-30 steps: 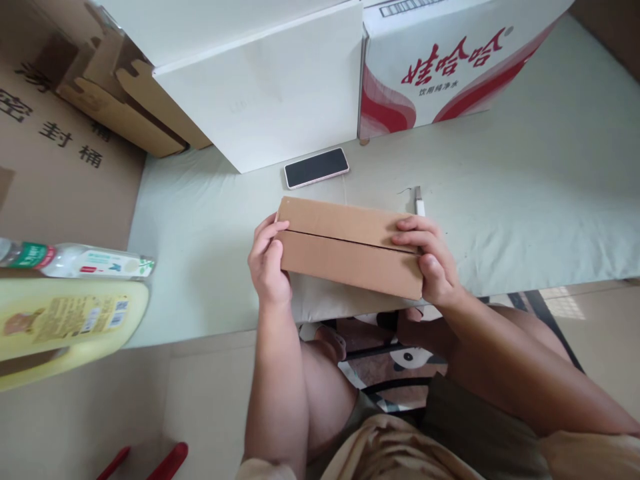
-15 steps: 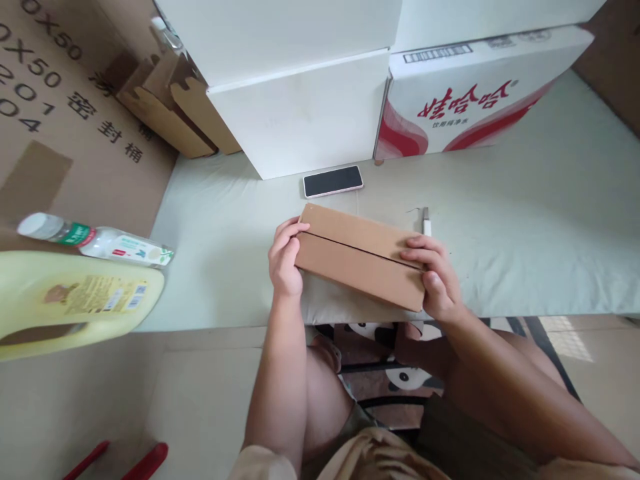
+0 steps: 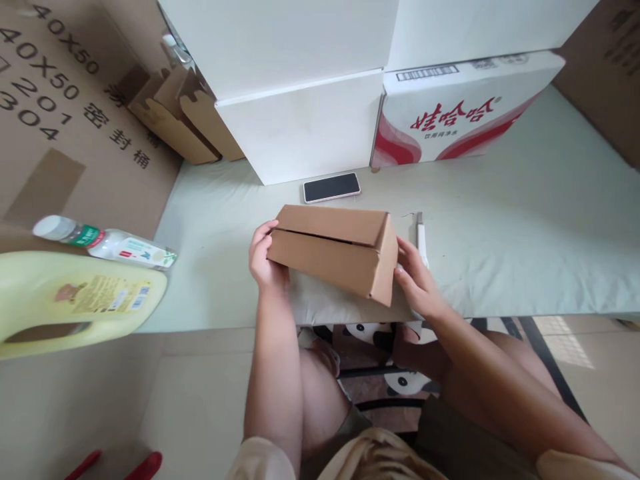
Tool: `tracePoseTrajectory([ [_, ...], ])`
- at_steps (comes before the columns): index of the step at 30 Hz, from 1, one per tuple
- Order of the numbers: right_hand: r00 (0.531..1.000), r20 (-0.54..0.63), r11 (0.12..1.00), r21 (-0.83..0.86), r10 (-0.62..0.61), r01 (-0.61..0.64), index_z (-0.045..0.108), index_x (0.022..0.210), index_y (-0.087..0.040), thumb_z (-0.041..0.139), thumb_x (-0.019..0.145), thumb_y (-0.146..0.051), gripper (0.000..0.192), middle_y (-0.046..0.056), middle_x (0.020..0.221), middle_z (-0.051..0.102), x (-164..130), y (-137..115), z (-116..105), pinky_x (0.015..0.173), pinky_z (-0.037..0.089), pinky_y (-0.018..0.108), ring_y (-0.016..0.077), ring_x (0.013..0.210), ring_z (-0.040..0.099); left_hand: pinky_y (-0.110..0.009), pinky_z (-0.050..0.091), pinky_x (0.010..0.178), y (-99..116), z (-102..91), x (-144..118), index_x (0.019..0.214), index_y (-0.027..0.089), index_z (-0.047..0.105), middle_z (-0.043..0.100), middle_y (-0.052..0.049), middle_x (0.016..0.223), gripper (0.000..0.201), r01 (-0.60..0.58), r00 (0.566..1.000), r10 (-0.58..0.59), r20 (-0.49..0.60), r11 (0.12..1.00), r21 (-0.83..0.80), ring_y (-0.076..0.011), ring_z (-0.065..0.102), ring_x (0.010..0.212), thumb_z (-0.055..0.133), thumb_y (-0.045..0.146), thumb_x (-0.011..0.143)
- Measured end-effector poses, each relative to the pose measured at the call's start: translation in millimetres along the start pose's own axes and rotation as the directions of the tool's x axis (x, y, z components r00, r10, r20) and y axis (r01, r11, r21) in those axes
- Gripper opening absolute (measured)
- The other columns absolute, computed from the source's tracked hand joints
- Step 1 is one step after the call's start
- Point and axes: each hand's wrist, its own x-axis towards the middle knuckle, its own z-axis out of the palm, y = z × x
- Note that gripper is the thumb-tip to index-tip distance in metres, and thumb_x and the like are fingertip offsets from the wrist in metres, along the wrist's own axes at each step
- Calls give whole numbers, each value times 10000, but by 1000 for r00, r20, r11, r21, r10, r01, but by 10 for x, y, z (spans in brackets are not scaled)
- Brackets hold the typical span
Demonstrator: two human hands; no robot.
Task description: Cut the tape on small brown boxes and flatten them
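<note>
Between my hands is a small brown cardboard box [image 3: 330,243], tilted so that its right end face shows, with a narrow seam between its two long flaps. My left hand [image 3: 267,257] grips the left end, thumb on the near side and fingers behind. At the other end, my right hand [image 3: 416,279] has its fingers and thumb against the end face; part of the fingertips is hidden by the box. Just beyond the right hand, a white utility knife [image 3: 421,240] lies on the pale green cloth [image 3: 505,247].
Behind the box a phone [image 3: 332,188] lies flat before stacked white cartons [image 3: 300,133] and a red-and-white carton [image 3: 445,123]. To the left are a clear bottle [image 3: 125,250], a yellow jug [image 3: 100,293] and a large printed carton [image 3: 65,153]. The cloth-covered front edge runs near my knees.
The box has shifted left and turned, bringing its right end face into view. My right hand has moved from the top seam to that end, uncovering more of the knife.
</note>
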Motion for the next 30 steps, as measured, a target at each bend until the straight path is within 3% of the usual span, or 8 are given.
tracePoseTrajectory([
  [2, 994, 52, 996, 3, 92, -93, 516, 1448, -233, 477, 996, -575, 568, 132, 1312, 689, 11, -10, -1, 1000, 552, 492, 292, 1185, 667, -334, 511, 828, 2, -17, 38, 921, 207, 693, 701, -71, 1005, 299, 23, 998, -26, -50, 998, -56, -225, 653, 959, 539, 362, 717],
  [4, 974, 119, 981, -16, 192, -191, 710, 1147, -201, 422, 1001, -621, 530, 94, 1022, 777, 9, -26, -5, 846, 600, 439, 280, 965, 725, -334, 522, 827, -10, -30, 59, 928, 212, 693, 708, -71, 1032, 291, 39, 998, -42, -55, 997, -69, -224, 660, 970, 538, 357, 730],
  [7, 960, 165, 973, 9, 227, -231, 733, 845, -196, 326, 1018, -644, 629, 68, 805, 763, -7, -29, 3, 755, 604, 417, 257, 785, 719, -328, 528, 821, -58, -21, 72, 970, 217, 687, 711, -70, 1072, 286, 54, 998, -57, -39, 997, -59, -220, 667, 987, 562, 373, 765],
  [12, 997, 61, 986, 162, -50, 40, 565, 1411, -249, 359, 1020, -608, 570, 108, 1409, 642, 11, -9, 47, 1141, 460, 513, 289, 1317, 590, -267, 492, 680, -162, 103, 44, 1018, 227, 669, 696, -61, 1017, 313, 234, 972, -236, -11, 970, -65, -183, 658, 873, 664, 369, 740],
  [15, 994, 96, 991, 125, -57, 44, 349, 1569, -338, 413, 1026, -552, 588, 78, 1605, 439, 58, -26, 41, 1221, 354, 558, 286, 1459, 444, -248, 429, 559, -174, 202, -27, 1042, 249, 670, 656, -41, 893, 336, 443, 892, -435, 126, 896, -38, -162, 603, 728, 684, 399, 741],
  [17, 995, 81, 996, 73, -62, 56, 283, 1593, -379, 431, 1025, -537, 608, 67, 1634, 375, 86, -51, 16, 1231, 329, 572, 293, 1485, 400, -239, 383, 513, -172, 244, -77, 1065, 267, 670, 620, -20, 820, 372, 480, 867, -473, 157, 877, -15, -145, 546, 648, 702, 433, 734],
  [22, 996, 8, 996, -9, -89, 89, 286, 1590, -425, 430, 1027, -531, 591, 67, 1604, 347, 111, -108, -87, 1220, 332, 582, 314, 1490, 362, -246, 362, 513, -204, 277, -150, 1106, 270, 667, 616, -7, 781, 501, 391, 890, -404, 213, 915, 100, -159, 559, 657, 777, 512, 681],
  [30, 999, -46, 1000, -4, 1, -1, 278, 1602, -420, 408, 1024, -548, 606, 107, 1480, 406, 76, -2, -132, 1123, 458, 556, 300, 1342, 492, -246, 432, 599, -143, 473, -279, 795, 175, 634, 653, -31, 773, 434, 226, 955, -240, 173, 969, 97, -140, 581, 669, 837, 522, 629],
])
